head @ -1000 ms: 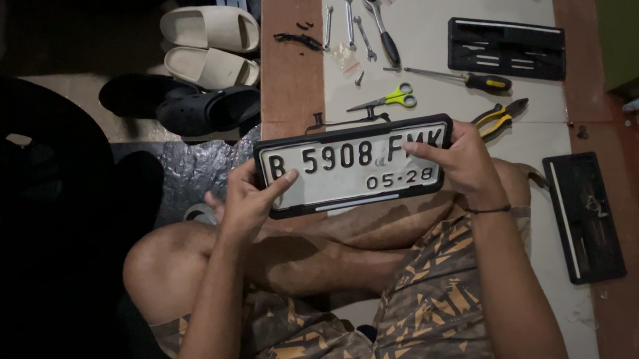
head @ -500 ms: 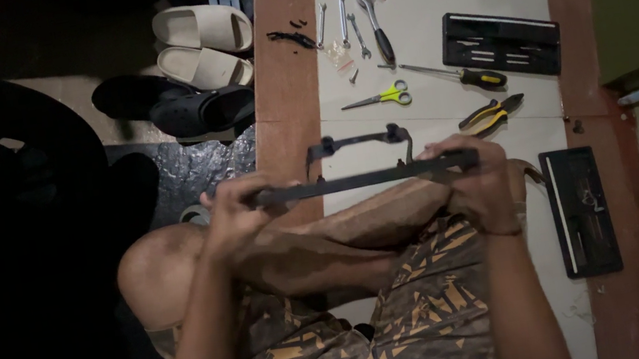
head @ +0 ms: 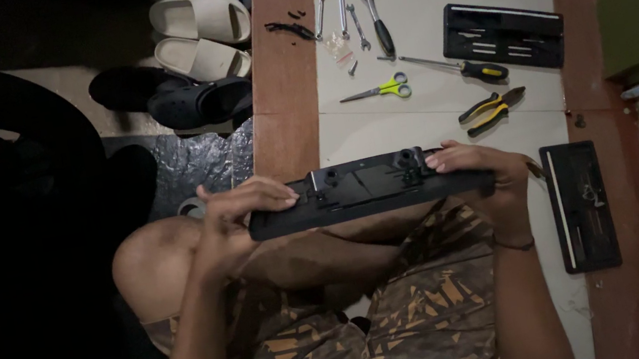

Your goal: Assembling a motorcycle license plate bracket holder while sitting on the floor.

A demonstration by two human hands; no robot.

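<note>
Plate holder, black rectangular plastic frame (head: pixel 368 190), back side up, held level over the crossed legs in patterned shorts (head: pixel 434 306); I log it as gripped at both short ends. Left hand (head: pixel 236 218): fingers curled over the top edge, thumb underneath, clasping the left end, forearm running up from the lower left. Right hand (head: pixel 484 179): fingers laid across the upper right corner, closed around that end, wrist bent inward, thin dark band at the wrist.

Beyond the frame, on the pale floor: yellow-handled pliers (head: pixel 491 110), yellow-handled scissors (head: pixel 382 90), black-and-yellow screwdriver (head: pixel 463 70), steel spanners (head: pixel 349 14), black tool tray (head: pixel 502 35). Left of these I note cream slide sandals (head: pixel 201 37) and black slippers (head: pixel 179 99).
</note>
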